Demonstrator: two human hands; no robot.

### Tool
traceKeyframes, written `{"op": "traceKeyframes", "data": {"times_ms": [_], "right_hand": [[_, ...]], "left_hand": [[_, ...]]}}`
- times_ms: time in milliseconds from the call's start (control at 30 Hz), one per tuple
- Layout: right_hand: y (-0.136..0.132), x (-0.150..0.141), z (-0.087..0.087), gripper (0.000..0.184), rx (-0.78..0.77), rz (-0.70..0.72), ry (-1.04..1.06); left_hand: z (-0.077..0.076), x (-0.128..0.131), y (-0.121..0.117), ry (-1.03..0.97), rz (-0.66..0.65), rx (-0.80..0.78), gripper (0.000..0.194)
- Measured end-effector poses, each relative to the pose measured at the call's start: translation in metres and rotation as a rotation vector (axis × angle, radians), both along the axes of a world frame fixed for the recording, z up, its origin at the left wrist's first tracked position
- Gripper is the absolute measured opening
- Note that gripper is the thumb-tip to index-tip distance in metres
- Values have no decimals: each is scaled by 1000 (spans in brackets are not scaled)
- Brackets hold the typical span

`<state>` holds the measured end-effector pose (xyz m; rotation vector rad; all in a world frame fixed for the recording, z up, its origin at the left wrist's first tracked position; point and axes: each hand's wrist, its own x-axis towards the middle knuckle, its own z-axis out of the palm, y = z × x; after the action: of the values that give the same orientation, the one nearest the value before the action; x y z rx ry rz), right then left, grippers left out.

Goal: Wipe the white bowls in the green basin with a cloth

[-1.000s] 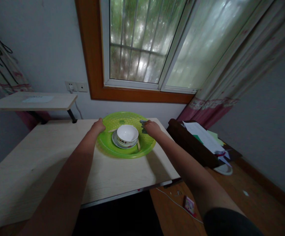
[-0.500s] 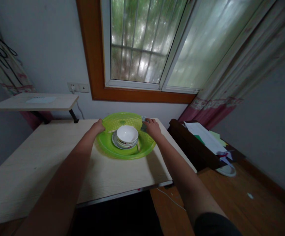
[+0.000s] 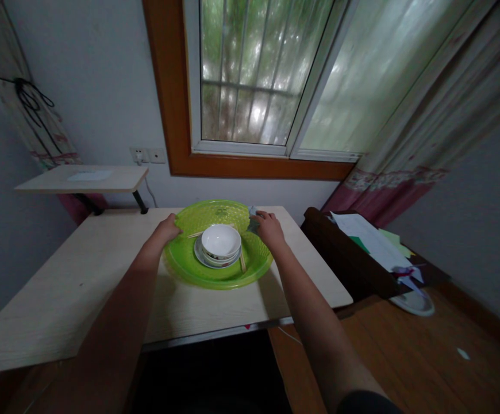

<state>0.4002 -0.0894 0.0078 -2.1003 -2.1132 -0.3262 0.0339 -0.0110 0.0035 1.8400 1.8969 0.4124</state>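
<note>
A bright green plastic basin [image 3: 185,265] is at the back of the pale table, between my hands. Inside it is a stack of white bowls [image 3: 220,241] on a plate [image 3: 199,255]. Chopsticks lie in the basin, a pair [image 3: 195,234] at the left of the bowls and another pair [image 3: 243,263] at the right. My left hand [image 3: 166,230] is closed on the left rim. On the right rim my right hand [image 3: 269,227] is closed, with a grey-green cloth [image 3: 253,225] by its fingers. Whether the basin touches the tabletop, I cannot tell.
The table [image 3: 81,270] carries a small raised shelf [image 3: 125,179] with a paper on it at the left. Behind are a barred window [image 3: 254,86] and a wall socket [image 3: 139,154]. A dark brown piece of furniture [image 3: 340,259] with papers [image 3: 366,238] stands to the right.
The view has turned slightly left. The basin, with the dishes in it, has shifted a little left and toward me over the table, both hands moving with it.
</note>
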Motion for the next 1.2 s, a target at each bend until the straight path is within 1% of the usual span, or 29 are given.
{"op": "traceKeyframes", "data": {"times_ms": [167,233,300,367,500,633,800,900,1033,1200], "right_hand": [[-1,-4,5,55,-43,-4,-49],[0,-5,6,57,-75,-6,-97],[1,-4,5,58,-79,9,-101],[4,-3,3,57,-36,42,-38],[10,-1,-4,49,79,133,149],[16,-3,-6,44,67,230,233],[21,-6,-8,41,56,281,225],[21,-8,-8,35,52,318,231],[19,-9,-6,24,58,370,264],[17,-9,-4,20,109,460,319]], "left_hand": [[1,-2,-5,20,-4,42,49],[1,-3,-6,28,-2,35,48],[0,-4,-6,24,4,27,49],[-1,-5,-6,3,-5,34,48],[-5,-10,-5,-27,-10,39,46],[-6,-13,-8,-20,-10,46,46],[-9,-15,-12,17,17,81,46],[-11,-15,-14,72,2,176,45],[-13,-12,-17,165,-53,374,46],[-10,-8,-21,248,-157,556,41]]}}
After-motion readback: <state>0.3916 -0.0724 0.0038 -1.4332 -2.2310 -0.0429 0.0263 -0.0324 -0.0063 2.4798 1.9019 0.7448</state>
